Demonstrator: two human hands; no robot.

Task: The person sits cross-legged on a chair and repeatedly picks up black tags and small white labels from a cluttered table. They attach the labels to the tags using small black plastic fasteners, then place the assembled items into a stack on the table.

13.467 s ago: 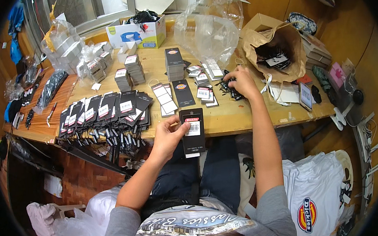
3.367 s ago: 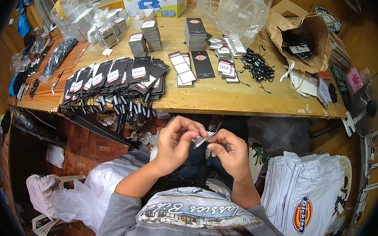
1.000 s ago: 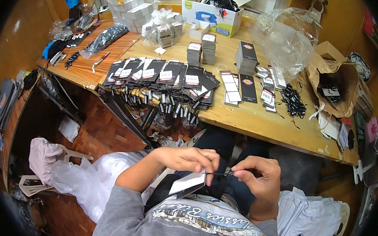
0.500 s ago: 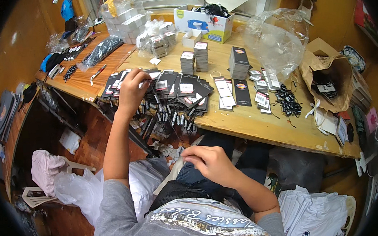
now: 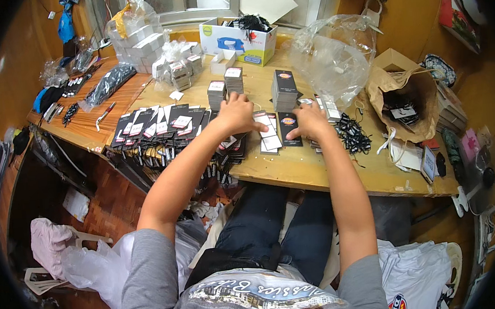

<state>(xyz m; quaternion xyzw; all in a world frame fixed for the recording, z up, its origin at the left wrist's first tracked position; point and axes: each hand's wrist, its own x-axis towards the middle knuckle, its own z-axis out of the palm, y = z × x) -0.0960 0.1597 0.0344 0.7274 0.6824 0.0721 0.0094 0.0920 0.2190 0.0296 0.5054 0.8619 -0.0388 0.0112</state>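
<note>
Both of my hands reach over the wooden table. My left hand [image 5: 237,115] is open, its thumb at the edge of the white label strips [image 5: 269,134]. My right hand [image 5: 312,120] is also open; its thumb lies at the side of a black hang tag [image 5: 290,137], its fingers by a small pile of white labels [image 5: 332,109]. Beyond the tag stands a tall stack of black tags [image 5: 284,89]. Left of it are two stacks of smaller tags [image 5: 216,93]. Many black tags with strings [image 5: 184,117] lie spread along the front edge, partly behind my left forearm.
A heap of black strings [image 5: 354,133] lies right of my right hand, near an open brown paper bag [image 5: 376,88]. At the back are a printed carton [image 5: 263,49], a clear plastic bag [image 5: 332,54] and bagged small boxes [image 5: 179,70]. White shirts [image 5: 416,274] hang low at right.
My left hand has left the spread of stringed tags and moved right to the white strips. My right hand has risen from over my lap to the black tag. The view has shifted.
</note>
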